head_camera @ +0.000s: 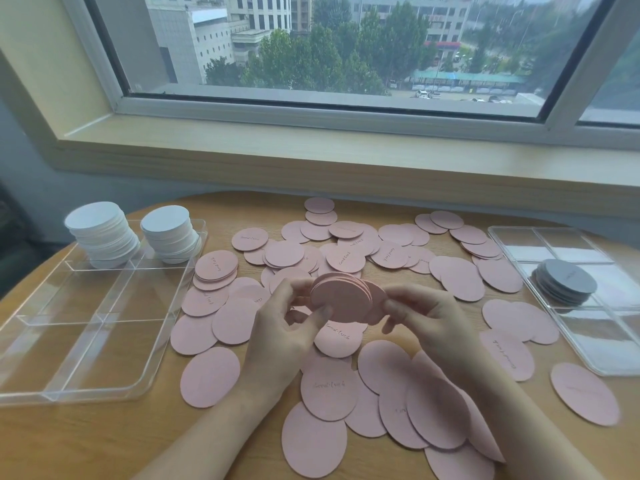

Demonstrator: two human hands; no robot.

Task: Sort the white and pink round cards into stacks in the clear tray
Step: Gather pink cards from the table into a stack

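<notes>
Above the table's middle, my left hand (287, 323) and my right hand (422, 317) together hold a small stack of pink round cards (341, 296), gripping it from either side. Many loose pink cards (329, 386) lie scattered over the wooden table, some printed with writing. On the left stands the clear tray (41, 396) with several compartments. Two stacks of white round cards (100, 233) (169, 233) stand in its two far compartments. The tray's nearer compartments hold nothing.
A second clear tray (588, 358) sits at the right with a short stack of grey round cards (564, 282) in it. The round table (104, 438) ends near the window sill (346, 161) behind.
</notes>
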